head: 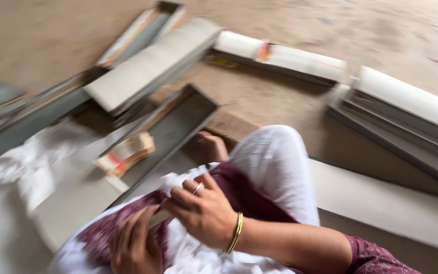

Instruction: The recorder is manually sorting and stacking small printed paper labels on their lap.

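The view is motion-blurred. I sit on the floor in white trousers [280, 162] and a maroon patterned garment [244, 193]. My right hand [204, 210], with a ring and a gold bangle, rests on my lap with its fingers curled. My left hand [130, 246] lies just below and left of it, fingers stretched toward the right hand. Between the two hands shows a small grey piece [160, 218]; the blur hides whether either hand grips it. My bare foot [211, 147] sticks out beyond the knee.
Long grey cardboard trays and flat box pieces [148, 71] lie across the floor ahead and to the left. One open tray [183, 116] holds a bundle of printed paper strips [126, 152]. White rolled sheets [280, 56] and stacked grey boards [406, 122] lie to the right.
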